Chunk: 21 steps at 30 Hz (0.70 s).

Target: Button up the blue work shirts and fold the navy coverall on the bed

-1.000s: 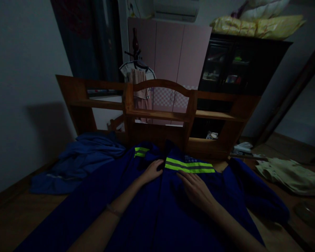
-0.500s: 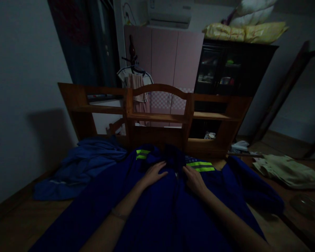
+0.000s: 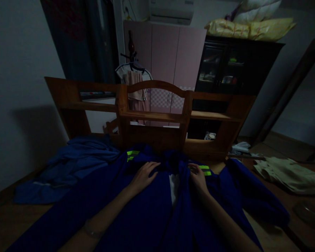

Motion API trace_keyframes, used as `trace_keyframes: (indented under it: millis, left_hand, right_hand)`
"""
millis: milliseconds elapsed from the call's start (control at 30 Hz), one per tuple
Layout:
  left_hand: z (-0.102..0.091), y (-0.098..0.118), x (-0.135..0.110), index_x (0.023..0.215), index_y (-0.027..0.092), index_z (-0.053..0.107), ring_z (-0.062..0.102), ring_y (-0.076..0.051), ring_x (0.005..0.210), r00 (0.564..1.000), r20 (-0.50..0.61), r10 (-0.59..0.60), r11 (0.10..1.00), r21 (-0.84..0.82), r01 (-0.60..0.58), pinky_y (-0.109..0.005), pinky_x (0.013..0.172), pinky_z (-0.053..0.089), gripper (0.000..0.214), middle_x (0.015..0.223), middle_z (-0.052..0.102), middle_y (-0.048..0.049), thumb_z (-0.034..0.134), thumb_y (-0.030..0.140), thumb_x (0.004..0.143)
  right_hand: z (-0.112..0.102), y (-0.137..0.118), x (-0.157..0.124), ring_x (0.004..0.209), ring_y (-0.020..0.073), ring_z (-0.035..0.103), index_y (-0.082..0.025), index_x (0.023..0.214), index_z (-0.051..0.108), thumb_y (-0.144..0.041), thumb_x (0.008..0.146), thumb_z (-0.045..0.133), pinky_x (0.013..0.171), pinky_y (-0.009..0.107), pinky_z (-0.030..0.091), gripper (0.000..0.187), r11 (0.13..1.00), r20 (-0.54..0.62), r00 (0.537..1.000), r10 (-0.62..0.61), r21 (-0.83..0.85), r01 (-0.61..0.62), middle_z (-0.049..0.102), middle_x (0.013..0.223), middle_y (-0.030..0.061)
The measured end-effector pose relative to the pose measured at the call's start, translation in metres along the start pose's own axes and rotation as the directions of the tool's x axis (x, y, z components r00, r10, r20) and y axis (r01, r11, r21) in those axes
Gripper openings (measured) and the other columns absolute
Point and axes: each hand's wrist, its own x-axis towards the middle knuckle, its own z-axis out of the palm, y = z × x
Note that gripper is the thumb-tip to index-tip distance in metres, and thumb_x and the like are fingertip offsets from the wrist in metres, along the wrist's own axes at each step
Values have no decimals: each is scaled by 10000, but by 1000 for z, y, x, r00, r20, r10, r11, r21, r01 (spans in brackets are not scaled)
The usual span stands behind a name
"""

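A dark blue work jacket (image 3: 147, 206) with yellow-green reflective strips lies spread out in front of me, sleeves out to both sides. My left hand (image 3: 145, 176) rests flat on its left chest, fingers stretched out. At the front opening, my right hand (image 3: 198, 176) has its fingers curled on the right front panel, just below a reflective strip (image 3: 205, 170). The fabric is bunched beside that hand. Between the two front edges a pale patch (image 3: 174, 187) shows. The right thumb is largely hidden.
Crumpled blue clothing (image 3: 76, 164) lies at the left near the wall. A wooden headboard with shelves (image 3: 154, 117) stands behind the jacket. Folded pale green cloth (image 3: 288, 173) and a clear round object (image 3: 308, 211) lie at the right. The room is dim.
My right hand has drawn the right front panel aside, parting the opening and baring the pale patch. My left hand has shifted slightly left, staying flat on the jacket.
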Motion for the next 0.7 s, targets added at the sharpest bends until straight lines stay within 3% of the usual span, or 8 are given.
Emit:
trace_keyframes:
  millis: [100, 167, 300, 467, 600, 700]
  left_hand:
    - [15, 8, 1, 1339, 344, 455, 460, -212, 1222, 997, 78, 19, 999, 28, -21, -418, 1091, 295, 424, 1342, 500, -21, 423, 281, 921]
    - [22, 8, 1, 1363, 357, 419, 405, -243, 1279, 993, 115, 2, 997, 71, -11, -466, 1093, 274, 449, 1440, 391, -25, 425, 290, 919]
    - [31, 0, 13, 1434, 363, 263, 361, -269, 1308, 997, 36, -72, 986, 153, 66, -463, 1049, 344, 608, 1544, 160, -19, 500, 306, 878]
    - [45, -16, 44, 1390, 357, 367, 507, -271, 1169, 973, -120, -198, 961, 173, 217, -425, 919, 471, 561, 1477, 332, -24, 522, 284, 856]
    - [45, -36, 59, 1193, 283, 593, 580, -225, 1074, 981, -127, -148, 988, 14, 151, -384, 933, 471, 376, 1317, 522, -37, 542, 197, 830]
    - [37, -45, 59, 1150, 216, 599, 543, -213, 1134, 983, -147, -113, 994, -17, 112, -359, 961, 454, 360, 1260, 549, -66, 606, 188, 791]
  right_hand:
    - [8, -3, -5, 844, 199, 636, -182, 991, 524, -381, 699, 636, 735, 330, 517, 370, 994, -10, 998, 62, 94, -60, 636, 990, 81]
    - [13, -8, -8, 895, 195, 633, -194, 992, 508, -435, 707, 665, 780, 328, 515, 405, 988, 9, 997, 80, 135, -81, 626, 1037, 70]
    - [19, -22, -14, 951, 214, 626, -185, 946, 587, -498, 665, 721, 844, 324, 491, 441, 983, 148, 986, 81, 152, -103, 662, 984, 52]
    - [10, -32, -13, 968, 248, 620, -187, 923, 690, -530, 627, 737, 869, 344, 469, 456, 985, 243, 964, 104, 110, -134, 692, 962, 52]
    - [2, -29, -10, 988, 253, 616, -186, 965, 704, -535, 681, 696, 864, 349, 468, 450, 983, 271, 953, 132, 88, -162, 691, 999, 60]
    - [1, -24, -8, 978, 248, 621, -179, 973, 705, -527, 705, 681, 855, 340, 468, 440, 980, 283, 948, 149, 84, -179, 691, 1004, 65]
